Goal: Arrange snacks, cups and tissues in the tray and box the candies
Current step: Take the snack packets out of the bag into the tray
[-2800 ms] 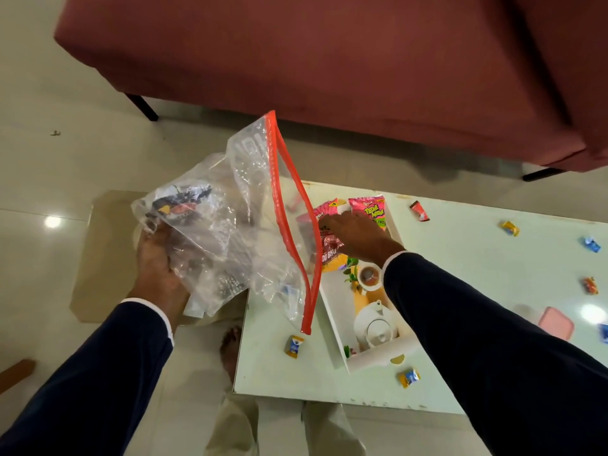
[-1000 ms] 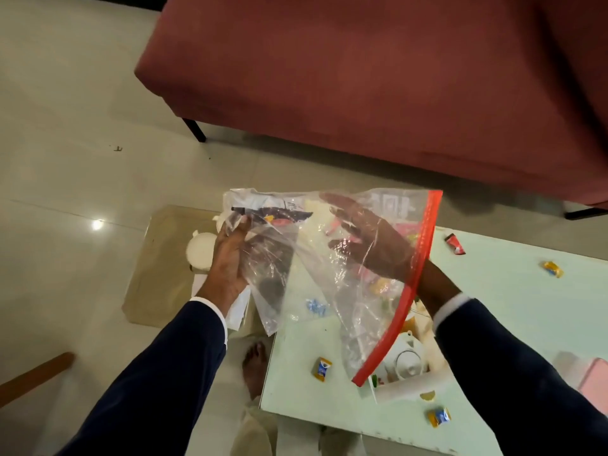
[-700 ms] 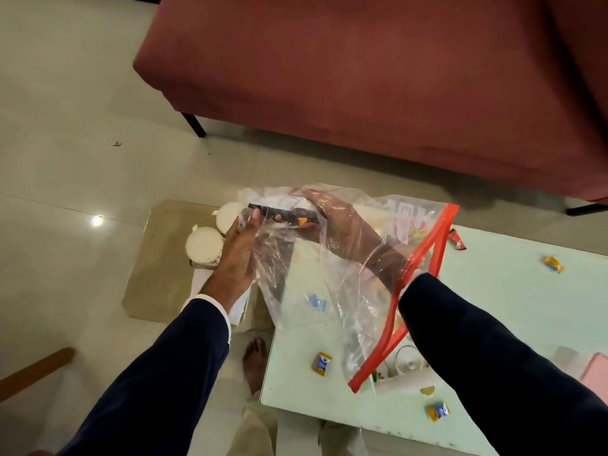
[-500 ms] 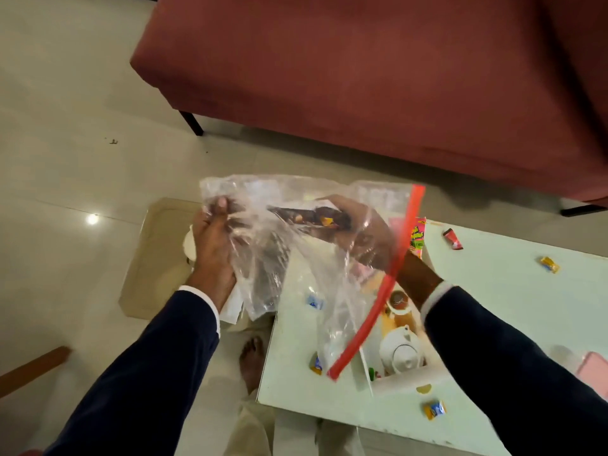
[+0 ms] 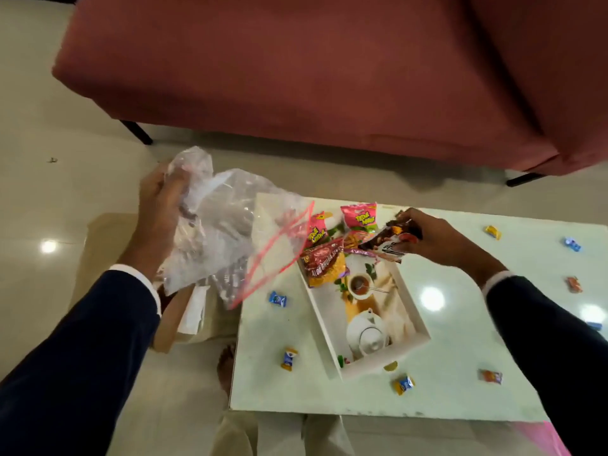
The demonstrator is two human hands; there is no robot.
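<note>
With three snack packets [image 5: 325, 261] already at the far end of the tray [image 5: 418, 327], the right hand [image 5: 427, 238] pinches a dark snack packet [image 5: 390, 241] over them, the left hand [image 5: 158, 209] clutches the plastic bag [image 5: 227, 232], and candies [image 5: 277, 298] lie unboxed across the table [image 5: 460, 399].

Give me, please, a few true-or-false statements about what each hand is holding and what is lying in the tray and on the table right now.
1. The right hand holds a dark snack packet over the tray. True.
2. The left hand is empty. False: it grips a clear zip bag with a red seal.
3. The tray holds no snacks yet. False: pink packets and a red packet lie at its far end.
4. Wrapped candies lie scattered on the table. True.
5. The zip bag lies flat on the table. False: it hangs in the air.
</note>
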